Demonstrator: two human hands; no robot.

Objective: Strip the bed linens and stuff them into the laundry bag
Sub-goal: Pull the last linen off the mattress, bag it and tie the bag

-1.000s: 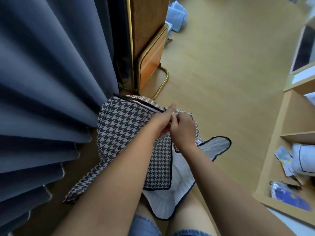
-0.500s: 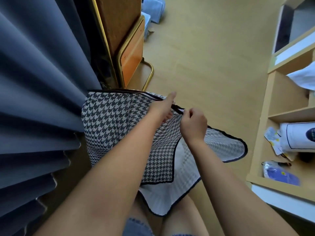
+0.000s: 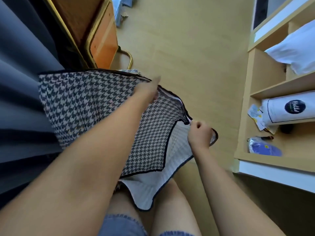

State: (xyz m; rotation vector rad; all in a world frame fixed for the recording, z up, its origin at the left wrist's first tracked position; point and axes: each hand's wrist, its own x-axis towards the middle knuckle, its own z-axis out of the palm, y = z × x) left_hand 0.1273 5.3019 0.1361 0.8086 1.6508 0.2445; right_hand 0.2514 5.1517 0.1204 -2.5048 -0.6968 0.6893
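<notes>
Stripping appears to be the step in hand, and nothing here reads clearly as a laundry bag. A heavy grey-blue curtain (image 3: 20, 99) hangs in deep soft folds from 7 to 11 o'clock, and smooth pale wood-look floor (image 3: 187, 48) fills 12 to 1. At centre, held up over the person's bare knees, is the houndstooth cover (image 3: 81, 103). It is a limp woven cloth in a dark-and-cream check, edged in black piping, with a white ribbed lining (image 3: 177, 147) sagging out toward 6. Whether it is a pillowcase or the bag itself, I cannot tell. A light laminate shelf unit (image 3: 252, 92) stands at 3, carrying a plump white pillow (image 3: 293, 50) and a glossy white package (image 3: 289, 108) with a round dark label. An orange chair (image 3: 102, 43) with brass-coloured tubing sits at 11. The left hand (image 3: 148, 89) holds the cover's top edge, forefinger straight and the other fingers tucked under. The right hand (image 3: 198, 133) is curled tight, pinching a small pale tab on the edge at 3, which is probably a zip pull. The next move likely calls for drawing the hands apart to open the seam fully while the left keeps the edge taut.
</notes>
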